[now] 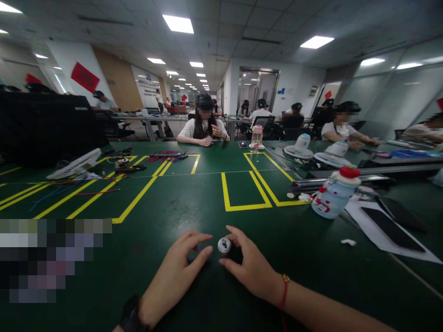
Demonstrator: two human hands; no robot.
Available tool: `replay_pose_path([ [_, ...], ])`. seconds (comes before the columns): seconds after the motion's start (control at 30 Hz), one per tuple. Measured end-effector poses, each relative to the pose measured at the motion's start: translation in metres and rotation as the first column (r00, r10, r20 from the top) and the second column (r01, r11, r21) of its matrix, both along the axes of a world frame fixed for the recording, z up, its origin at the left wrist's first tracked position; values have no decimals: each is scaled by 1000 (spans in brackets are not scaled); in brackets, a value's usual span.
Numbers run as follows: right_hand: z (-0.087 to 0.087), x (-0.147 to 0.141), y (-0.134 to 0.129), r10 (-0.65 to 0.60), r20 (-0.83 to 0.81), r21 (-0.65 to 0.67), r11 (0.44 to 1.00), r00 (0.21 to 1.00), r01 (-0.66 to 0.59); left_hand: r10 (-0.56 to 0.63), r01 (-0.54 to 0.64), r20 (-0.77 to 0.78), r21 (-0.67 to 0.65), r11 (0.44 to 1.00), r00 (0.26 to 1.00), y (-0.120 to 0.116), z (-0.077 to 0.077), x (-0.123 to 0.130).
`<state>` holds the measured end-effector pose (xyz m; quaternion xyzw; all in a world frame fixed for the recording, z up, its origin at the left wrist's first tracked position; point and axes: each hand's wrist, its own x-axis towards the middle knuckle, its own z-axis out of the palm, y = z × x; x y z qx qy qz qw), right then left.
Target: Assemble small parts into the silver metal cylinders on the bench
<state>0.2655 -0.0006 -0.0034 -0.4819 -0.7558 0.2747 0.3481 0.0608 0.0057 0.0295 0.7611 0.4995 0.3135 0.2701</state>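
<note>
A small electric motor [224, 246], a silver cylinder with a dark hub on top, stands upright on the green table [180, 203] in front of me. My right hand [251, 260] is beside it, thumb and fingers apart and curved round its right side; whether they touch it I cannot tell. To the left of the motor is my left hand [180, 260], its thumb and forefinger apart with nothing between them. A gap separates those fingertips from the motor.
Yellow tape lines [247, 207] mark the table. A blue bottle [334, 193] with a red lid stands at right, near a dark flat panel [392, 228] on white paper. Bundled wires [168, 156] and white fans [299, 147] lie farther back. A person [204, 122] sits opposite.
</note>
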Motion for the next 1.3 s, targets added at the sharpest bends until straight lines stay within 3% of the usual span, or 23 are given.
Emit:
replay_pose_path([
  [0.17, 1, 0, 1, -5, -30, -51, 999, 1000, 4, -56, 52, 43, 75, 996, 998, 6, 9, 27],
  [0.33, 4, 1, 1, -21, 11, 0, 1000, 1000, 21, 51, -53, 23, 62, 997, 998, 9, -6, 13],
  [0.53, -8, 2, 2, 6, 39, 87, 996, 999, -10, 20, -8, -226, 52, 999, 974, 8, -28, 13],
  [0.67, 0, 18, 0, -37, 40, 62, 998, 999, 34, -15, 20, -214, 25, 999, 977, 9, -29, 9],
  [0.77, 9, 57, -4, -171, 94, 39, 985, 981, 168, -5, 1, -138, -26, 1000, 990, 11, -27, -12],
  [0.83, 10, 96, -8, -318, 157, 51, 948, 935, 314, 28, -35, -102, -70, 997, 994, 13, -27, -32],
  [0.97, 1, 184, -16, -597, 294, 134, 799, 747, 586, 88, -101, -80, -177, 979, 993, 16, -31, -71],
  [1.1, -8, 237, -21, -672, 398, 196, 727, 624, 658, 104, -120, -89, -209, 970, 991, 19, -35, -83],
  [1.17, -7, 236, -22, -729, 413, 341, 680, 546, 649, 102, -120, -97, -202, 972, 990, 19, -36, -80],
  [1.23, -1, 214, -23, -780, 376, 516, 625, 501, 585, 91, -108, -100, -187, 976, 991, 18, -36, -75],
  [1.27, 3, 196, -23, -763, 370, 560, 638, 530, 528, 83, -100, -100, -177, 979, 991, 17, -36, -73],
  [1.3, 7, 173, -23, -701, 390, 556, 696, 597, 454, 77, -93, -100, -168, 981, 992, 16, -36, -71],
])
